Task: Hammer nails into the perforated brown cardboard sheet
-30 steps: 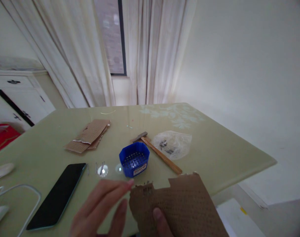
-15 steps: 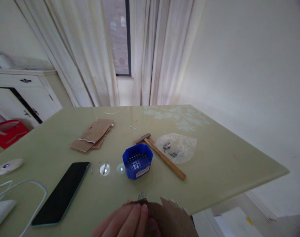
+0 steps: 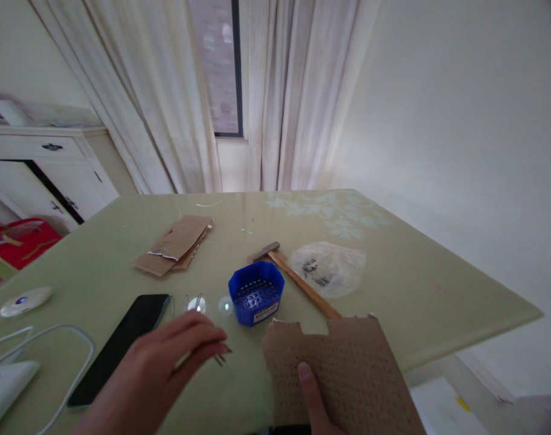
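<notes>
My left hand (image 3: 167, 356) is pinched on several thin metal nails (image 3: 220, 359), whose ends stick out past the fingertips above the table. My right hand (image 3: 316, 402) grips a torn piece of brown cardboard (image 3: 348, 362) at the front, its thumb flat on the face; the other fingers are hidden behind it. A blue plastic basket (image 3: 256, 293) with a perforated bottom stands just beyond the hands. The hammer (image 3: 298, 281) lies to its right, its handle end covered by the cardboard. Several more nails (image 3: 187, 302) lie left of the basket.
Stacked cardboard pieces (image 3: 180, 241) lie at the back left. A clear plastic bag (image 3: 334, 269) with small dark items sits right of the hammer. A black phone (image 3: 116, 350), a white cable (image 3: 87, 344) and a white oval device (image 3: 25, 301) are on the left.
My left hand has come away from the cardboard to the left, with nails now showing in its fingers. The cardboard has swung up and right in my right hand, its printed face now visible.
</notes>
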The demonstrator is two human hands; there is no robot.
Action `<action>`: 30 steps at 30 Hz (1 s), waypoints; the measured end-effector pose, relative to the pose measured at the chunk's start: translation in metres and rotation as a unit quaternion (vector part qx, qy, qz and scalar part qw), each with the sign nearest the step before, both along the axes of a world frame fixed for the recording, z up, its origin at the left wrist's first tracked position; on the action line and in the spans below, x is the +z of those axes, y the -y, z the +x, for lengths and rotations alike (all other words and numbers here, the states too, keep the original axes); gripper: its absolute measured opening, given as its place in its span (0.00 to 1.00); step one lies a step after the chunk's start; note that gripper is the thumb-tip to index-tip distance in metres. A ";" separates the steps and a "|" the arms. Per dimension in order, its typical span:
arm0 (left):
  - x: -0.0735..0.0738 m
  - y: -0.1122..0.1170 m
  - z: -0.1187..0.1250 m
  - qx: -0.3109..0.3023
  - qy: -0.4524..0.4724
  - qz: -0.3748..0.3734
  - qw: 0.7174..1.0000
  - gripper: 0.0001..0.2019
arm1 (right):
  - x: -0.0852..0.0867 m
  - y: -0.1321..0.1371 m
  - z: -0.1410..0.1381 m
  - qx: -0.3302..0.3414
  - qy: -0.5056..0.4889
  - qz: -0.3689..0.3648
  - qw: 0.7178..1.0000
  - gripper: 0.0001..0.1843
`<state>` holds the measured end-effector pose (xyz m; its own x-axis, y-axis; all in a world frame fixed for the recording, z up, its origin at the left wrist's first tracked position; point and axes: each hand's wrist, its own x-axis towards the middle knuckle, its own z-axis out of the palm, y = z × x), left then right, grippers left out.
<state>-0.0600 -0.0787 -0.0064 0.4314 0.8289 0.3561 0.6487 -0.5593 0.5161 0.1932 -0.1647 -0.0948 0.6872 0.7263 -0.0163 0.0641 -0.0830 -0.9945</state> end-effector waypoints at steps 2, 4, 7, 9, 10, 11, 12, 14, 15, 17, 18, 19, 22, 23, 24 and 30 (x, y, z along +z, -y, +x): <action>0.007 -0.046 -0.016 -0.006 -0.061 -0.124 0.990 0.13 | -0.002 -0.006 0.004 -0.052 -0.001 -0.022 0.998 0.38; 0.007 -0.088 -0.031 0.021 -0.113 -0.201 0.973 0.14 | -0.004 -0.012 0.007 -0.085 -0.013 -0.036 0.996 0.39; -0.005 -0.126 -0.045 0.042 -0.161 -0.246 0.955 0.15 | -0.007 -0.018 0.009 -0.074 -0.049 -0.027 0.996 0.39; -0.014 -0.137 -0.047 0.053 -0.169 -0.249 0.952 0.14 | -0.010 -0.019 0.011 -0.059 -0.079 -0.018 0.995 0.37; -0.018 -0.140 -0.048 0.058 -0.170 -0.246 0.952 0.13 | -0.013 -0.019 0.011 -0.057 -0.097 -0.015 0.994 0.36; -0.021 -0.141 -0.047 0.063 -0.172 -0.242 0.953 0.12 | -0.018 -0.018 0.012 -0.060 -0.118 -0.015 0.991 0.36; -0.024 -0.142 -0.047 0.068 -0.173 -0.237 0.953 0.12 | -0.023 -0.018 0.013 -0.070 -0.143 -0.017 0.987 0.35; -0.028 -0.143 -0.048 0.082 -0.175 -0.224 0.955 0.11 | -0.035 -0.016 0.014 -0.096 -0.198 -0.024 0.975 0.35; -0.029 -0.144 -0.048 0.090 -0.174 -0.216 0.957 0.10 | -0.042 -0.016 0.015 -0.105 -0.220 -0.031 0.969 0.34; -0.030 -0.144 -0.049 0.107 -0.170 -0.193 0.960 0.10 | -0.053 -0.016 0.016 -0.110 -0.241 -0.045 0.963 0.31; -0.029 -0.143 -0.048 0.116 -0.168 -0.180 0.962 0.11 | -0.057 -0.016 0.016 -0.108 -0.241 -0.050 0.963 0.29; -0.028 -0.141 -0.047 0.123 -0.166 -0.166 0.964 0.13 | -0.060 -0.016 0.017 -0.104 -0.237 -0.052 0.964 0.28; -0.020 -0.122 -0.030 0.134 -0.110 -0.113 0.978 0.19 | -0.059 -0.015 0.022 -0.081 -0.233 -0.036 0.969 0.25; -0.016 -0.110 -0.020 0.131 -0.070 -0.095 0.984 0.20 | -0.056 -0.014 0.023 -0.075 -0.233 -0.031 0.969 0.25; -0.011 -0.097 -0.008 0.123 -0.013 -0.079 0.989 0.21 | -0.052 -0.013 0.024 -0.070 -0.233 -0.026 0.969 0.26; 0.000 -0.011 0.064 -0.014 0.116 -0.125 0.985 0.14 | -0.027 -0.007 0.014 -0.052 -0.258 0.003 0.965 0.46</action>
<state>0.0040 -0.0675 -0.0062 0.3870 0.8921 0.2334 0.4833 -0.4118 0.7726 0.2068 -0.1576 -0.1214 0.6581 0.6545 -0.3722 -0.4482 -0.0566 -0.8921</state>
